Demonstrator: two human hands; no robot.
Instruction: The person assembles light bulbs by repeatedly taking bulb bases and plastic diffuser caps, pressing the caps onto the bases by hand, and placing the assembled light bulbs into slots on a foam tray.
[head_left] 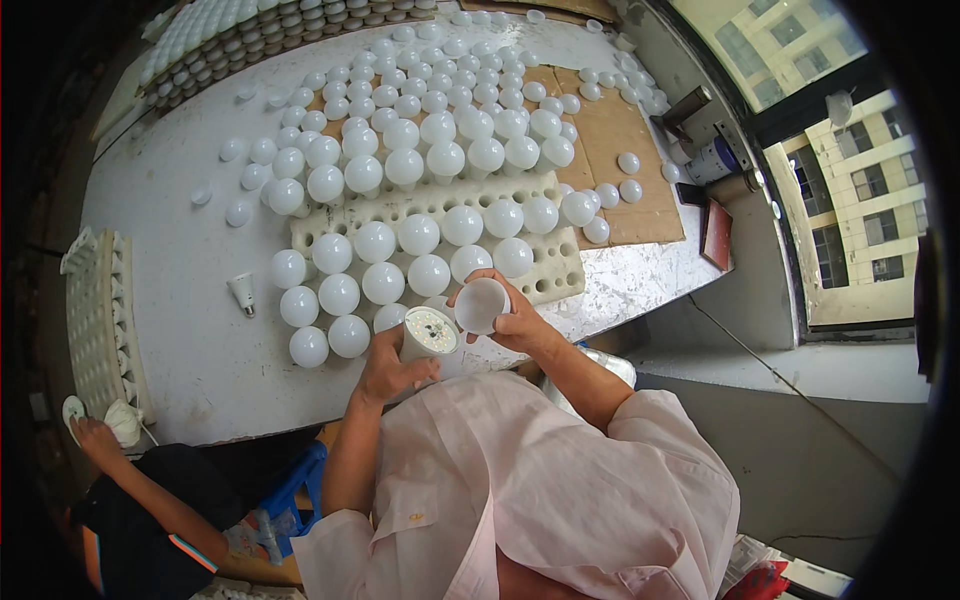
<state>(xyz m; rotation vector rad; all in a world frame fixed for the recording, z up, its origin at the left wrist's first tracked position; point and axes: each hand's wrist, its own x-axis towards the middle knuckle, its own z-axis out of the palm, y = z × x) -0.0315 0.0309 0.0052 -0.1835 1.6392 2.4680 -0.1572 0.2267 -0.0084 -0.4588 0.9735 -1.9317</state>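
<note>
My left hand (385,368) is closed round the white body of an LED bulb base (431,331), whose round board with small light chips faces up. Just right of it, my right hand (519,318) grips a white bulb cover (482,306), its hollow side turned up toward me. The two parts are close together but not joined. Beyond my hands, rows of finished-looking white bulbs (383,283) stand in a pale foam tray (562,262) full of holes. My fingers partly hide the near edge of both parts.
One bulb base without a cover (242,294) lies on the white table (190,350). Loose white covers (628,162) cluster at the back and on brown cardboard (650,215). A co-worker's hand (97,440) is at lower left, beside stacked trays (100,330). A dark red box (716,235) stands right.
</note>
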